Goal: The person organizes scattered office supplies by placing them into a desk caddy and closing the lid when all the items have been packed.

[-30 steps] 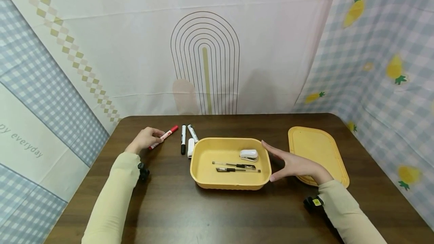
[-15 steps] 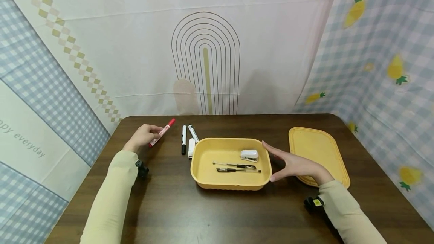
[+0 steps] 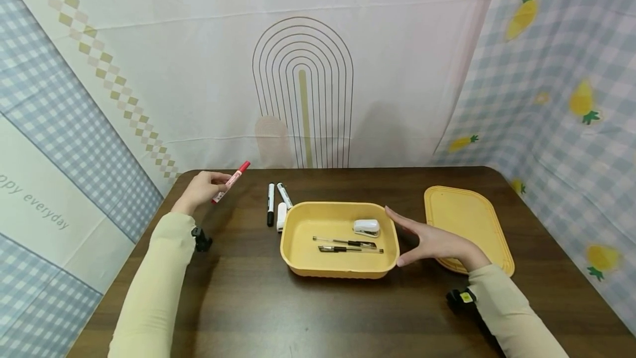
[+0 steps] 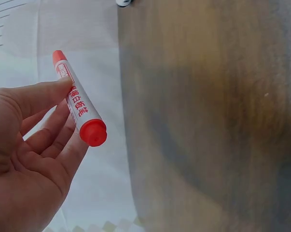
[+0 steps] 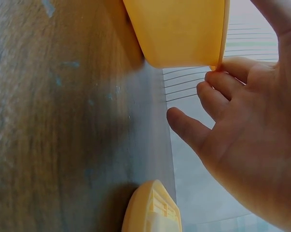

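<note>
while the left arm is stretched forward, well left of the yellow box [image 3: 301, 236], the left hand [image 3: 197, 189] is held above the table [image 3: 318, 319]. the red marker [image 3: 231, 182] is pinched there between thumb and fingers, its white barrel pressed by the thumb tip. it is tilted, one red end pointed up and toward the box's side, the other tipped down, left of the box. the right forearm is angled in from the box's near right; the right hand [image 3: 437, 241] is spread, nothing grasped, forefinger set at the box's far right corner, thumb at the near right one. a white stapler [image 3: 366, 227] and two pens [image 3: 349, 249] are held inside the box.
</note>
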`<state>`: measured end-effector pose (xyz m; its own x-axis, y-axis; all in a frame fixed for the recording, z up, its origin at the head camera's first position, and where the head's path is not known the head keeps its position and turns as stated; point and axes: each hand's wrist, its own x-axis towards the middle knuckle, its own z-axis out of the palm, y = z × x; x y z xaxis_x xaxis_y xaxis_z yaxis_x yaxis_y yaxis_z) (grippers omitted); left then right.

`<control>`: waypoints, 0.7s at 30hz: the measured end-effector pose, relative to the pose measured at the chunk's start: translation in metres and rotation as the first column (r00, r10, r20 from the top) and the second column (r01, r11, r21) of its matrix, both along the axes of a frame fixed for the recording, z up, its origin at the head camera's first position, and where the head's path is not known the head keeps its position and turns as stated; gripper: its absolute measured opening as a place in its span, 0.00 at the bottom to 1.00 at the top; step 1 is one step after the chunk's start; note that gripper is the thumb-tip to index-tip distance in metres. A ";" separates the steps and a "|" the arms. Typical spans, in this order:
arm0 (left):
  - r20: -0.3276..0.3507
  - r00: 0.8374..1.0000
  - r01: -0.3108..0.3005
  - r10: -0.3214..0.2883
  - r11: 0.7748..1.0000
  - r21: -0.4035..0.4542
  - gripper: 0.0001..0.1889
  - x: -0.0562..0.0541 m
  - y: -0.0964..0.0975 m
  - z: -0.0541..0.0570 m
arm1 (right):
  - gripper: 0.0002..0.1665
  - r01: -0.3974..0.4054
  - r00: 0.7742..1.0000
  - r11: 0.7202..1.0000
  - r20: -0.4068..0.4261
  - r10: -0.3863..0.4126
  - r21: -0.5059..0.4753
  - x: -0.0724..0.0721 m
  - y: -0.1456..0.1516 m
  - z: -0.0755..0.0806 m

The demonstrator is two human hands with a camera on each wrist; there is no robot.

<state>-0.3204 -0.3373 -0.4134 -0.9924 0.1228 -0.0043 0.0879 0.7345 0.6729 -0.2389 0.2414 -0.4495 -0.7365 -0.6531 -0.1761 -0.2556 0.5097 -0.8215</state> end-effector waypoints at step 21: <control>-0.034 0.999 0.008 -0.006 0.998 0.069 0.20 -0.005 -0.006 0.047 | 0.67 -0.015 1.000 1.000 -0.004 0.015 -0.014 -0.001 0.001 -0.001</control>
